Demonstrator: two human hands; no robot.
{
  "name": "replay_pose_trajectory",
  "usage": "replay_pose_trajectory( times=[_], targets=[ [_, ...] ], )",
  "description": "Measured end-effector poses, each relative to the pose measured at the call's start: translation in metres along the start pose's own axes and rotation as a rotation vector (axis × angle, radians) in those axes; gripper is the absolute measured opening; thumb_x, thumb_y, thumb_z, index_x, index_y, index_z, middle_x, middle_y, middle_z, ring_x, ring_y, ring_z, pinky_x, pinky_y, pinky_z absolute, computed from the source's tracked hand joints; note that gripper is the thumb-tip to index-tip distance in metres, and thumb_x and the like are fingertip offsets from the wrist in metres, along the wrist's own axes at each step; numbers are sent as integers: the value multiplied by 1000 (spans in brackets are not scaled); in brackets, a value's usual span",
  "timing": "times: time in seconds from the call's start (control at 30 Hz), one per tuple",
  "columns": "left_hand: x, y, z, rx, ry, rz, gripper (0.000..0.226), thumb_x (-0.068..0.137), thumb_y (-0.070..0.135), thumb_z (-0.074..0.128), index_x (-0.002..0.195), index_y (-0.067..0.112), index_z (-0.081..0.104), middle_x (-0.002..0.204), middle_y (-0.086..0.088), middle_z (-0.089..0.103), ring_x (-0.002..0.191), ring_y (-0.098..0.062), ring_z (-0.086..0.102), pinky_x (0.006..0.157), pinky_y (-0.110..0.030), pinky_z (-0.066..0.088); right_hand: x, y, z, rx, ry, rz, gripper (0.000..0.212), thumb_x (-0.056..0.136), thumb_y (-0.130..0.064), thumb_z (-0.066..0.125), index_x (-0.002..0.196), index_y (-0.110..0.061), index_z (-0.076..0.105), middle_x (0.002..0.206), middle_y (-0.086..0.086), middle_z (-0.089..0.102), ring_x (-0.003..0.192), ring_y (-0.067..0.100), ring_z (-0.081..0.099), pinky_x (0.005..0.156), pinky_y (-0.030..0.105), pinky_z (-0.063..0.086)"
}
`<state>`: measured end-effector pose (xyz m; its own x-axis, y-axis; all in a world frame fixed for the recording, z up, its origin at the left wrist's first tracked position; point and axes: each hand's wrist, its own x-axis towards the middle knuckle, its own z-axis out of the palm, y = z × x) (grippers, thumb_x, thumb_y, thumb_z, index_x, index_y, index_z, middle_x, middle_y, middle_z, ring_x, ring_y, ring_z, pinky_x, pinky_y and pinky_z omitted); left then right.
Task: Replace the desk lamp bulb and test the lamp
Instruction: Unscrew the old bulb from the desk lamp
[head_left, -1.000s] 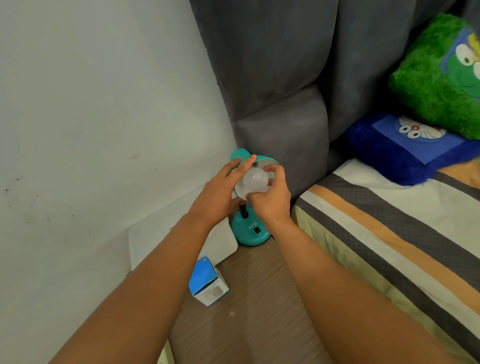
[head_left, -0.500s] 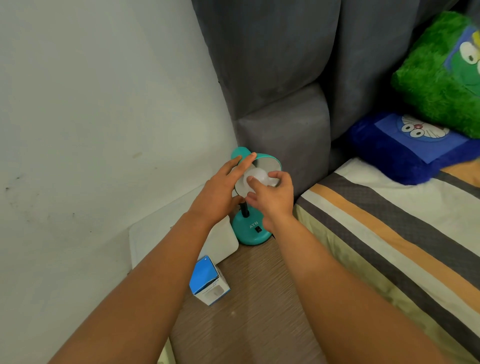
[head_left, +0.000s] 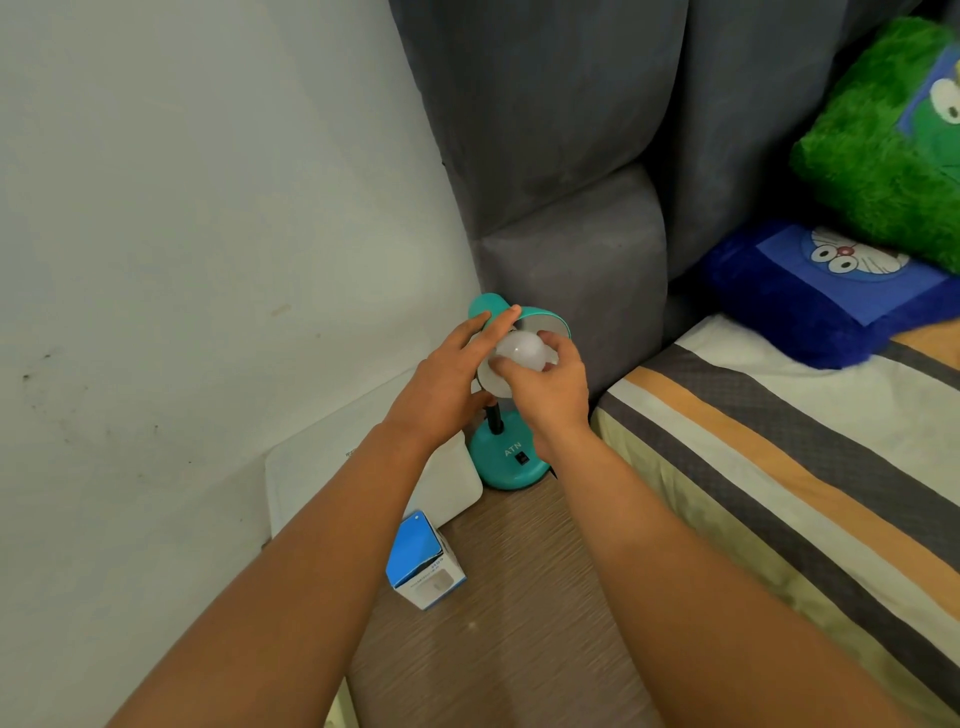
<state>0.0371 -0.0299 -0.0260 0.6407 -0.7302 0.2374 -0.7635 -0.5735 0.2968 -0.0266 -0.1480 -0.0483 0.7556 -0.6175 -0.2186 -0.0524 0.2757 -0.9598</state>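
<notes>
A small teal desk lamp stands on a wooden bedside table (head_left: 519, 623), with its round base (head_left: 511, 465) near the bed and its shade (head_left: 540, 319) tilted toward me. My left hand (head_left: 447, 384) holds the shade from the left, fingers stretched over its top. My right hand (head_left: 556, 389) grips a white frosted bulb (head_left: 522, 351) sitting in the mouth of the shade. The bulb's screw end is hidden inside the shade. The bulb is unlit.
A blue and white bulb box (head_left: 423, 564) stands on the table near my left forearm. A white flat device (head_left: 447, 483) lies behind it by the wall. To the right are a grey headboard (head_left: 571, 249), a striped bed (head_left: 805, 467), and blue (head_left: 810, 296) and green (head_left: 883, 140) plush pillows.
My right hand has turned around the bulb, the fingers shifting their grip. The left hand keeps holding the shade in place.
</notes>
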Motion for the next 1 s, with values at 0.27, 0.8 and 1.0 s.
replay_pose_trajectory(
  times=[0.27, 0.8, 1.0],
  targets=[
    [0, -2, 0, 5, 2, -1, 96, 87, 12, 75, 154, 46, 15, 160, 0, 30, 139, -24, 45, 108, -45, 46, -1, -3, 5, -93, 15, -45, 63, 75, -34, 83, 129, -20, 52, 121, 2, 56, 104, 21, 60, 83, 39, 60],
    [0, -2, -1, 0, 16, 7, 91, 88, 17, 74, 154, 43, 19, 158, 0, 34, 136, -22, 47, 108, -45, 47, 3, -4, 2, 167, -8, 183, 37, 94, -48, 56, 117, -20, 59, 99, -3, 61, 88, 18, 64, 86, 39, 59],
    [1, -4, -3, -4, 3, -4, 93, 88, 17, 74, 154, 47, 15, 159, -1, 32, 137, -23, 47, 108, -47, 47, 1, -1, 2, 91, 7, 73, 50, 76, -35, 80, 120, -24, 58, 115, 0, 63, 103, 20, 62, 81, 41, 61]
  ],
)
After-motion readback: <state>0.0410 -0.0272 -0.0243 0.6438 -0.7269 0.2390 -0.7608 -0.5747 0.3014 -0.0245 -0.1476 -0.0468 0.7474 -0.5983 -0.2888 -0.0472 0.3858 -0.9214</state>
